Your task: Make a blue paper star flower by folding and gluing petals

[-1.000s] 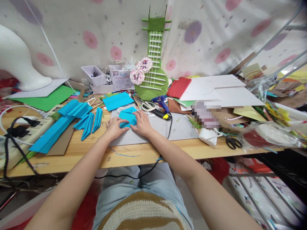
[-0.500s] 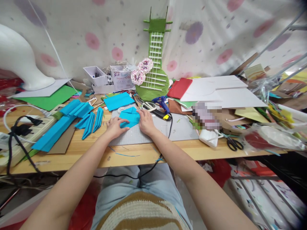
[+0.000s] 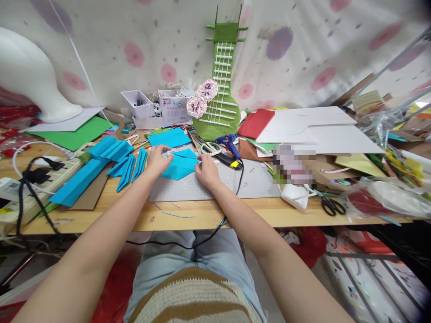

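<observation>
A folded blue paper [image 3: 180, 164] lies on the grey cutting mat [image 3: 235, 184] at the middle of the wooden table [image 3: 188, 217]. My left hand [image 3: 157, 159] grips the paper's far left corner, fingers curled on it. My right hand [image 3: 206, 170] pinches the paper's right edge. Both forearms reach forward from my lap. Several pleated blue paper pieces [image 3: 129, 167] lie just left of my left hand, and a flat blue sheet [image 3: 168, 137] sits behind the paper.
A blue glue gun [image 3: 229, 146] and scissors [image 3: 209, 148] lie behind my right hand, their black cord running off the table's front. A green cardboard guitar [image 3: 220, 89] leans on the wall. A power strip [image 3: 30, 184] sits far left; black scissors [image 3: 330, 206] and paper piles right.
Both hands were pressing the blue paper flat; now my left hand has moved farther away to the paper's top left corner, and the paper lies more unfolded and spread.
</observation>
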`<state>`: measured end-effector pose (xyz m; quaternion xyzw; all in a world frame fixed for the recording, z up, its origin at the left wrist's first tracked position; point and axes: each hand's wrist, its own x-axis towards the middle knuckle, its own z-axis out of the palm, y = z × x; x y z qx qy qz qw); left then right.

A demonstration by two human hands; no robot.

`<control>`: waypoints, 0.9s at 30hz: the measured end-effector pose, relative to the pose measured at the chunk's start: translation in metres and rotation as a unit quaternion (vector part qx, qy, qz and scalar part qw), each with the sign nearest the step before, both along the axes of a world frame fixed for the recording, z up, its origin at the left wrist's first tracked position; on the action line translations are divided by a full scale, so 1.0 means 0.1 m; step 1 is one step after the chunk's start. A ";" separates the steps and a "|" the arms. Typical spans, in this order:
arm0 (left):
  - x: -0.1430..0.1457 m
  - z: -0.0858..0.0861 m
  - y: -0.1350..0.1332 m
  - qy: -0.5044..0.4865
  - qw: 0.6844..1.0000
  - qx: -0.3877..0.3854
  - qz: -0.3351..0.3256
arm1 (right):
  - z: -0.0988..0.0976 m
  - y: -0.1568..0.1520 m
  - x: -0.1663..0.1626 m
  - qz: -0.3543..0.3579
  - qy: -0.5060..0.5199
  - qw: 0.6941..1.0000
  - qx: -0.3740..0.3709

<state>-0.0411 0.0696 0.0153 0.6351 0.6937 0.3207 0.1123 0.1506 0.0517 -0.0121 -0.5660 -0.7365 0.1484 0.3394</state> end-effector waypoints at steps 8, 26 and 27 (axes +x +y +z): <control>0.07 0.03 0.34 -0.021 0.991 -0.128 0.024 | -0.02 0.04 0.08 0.017 0.135 0.989 -0.064; -0.06 0.23 -0.28 0.083 0.954 -0.119 -0.263 | -0.07 0.17 0.06 0.064 0.304 0.949 -0.045; -0.08 0.21 -0.27 0.128 0.949 -0.075 -0.278 | -0.06 0.17 0.06 0.062 0.297 0.952 -0.043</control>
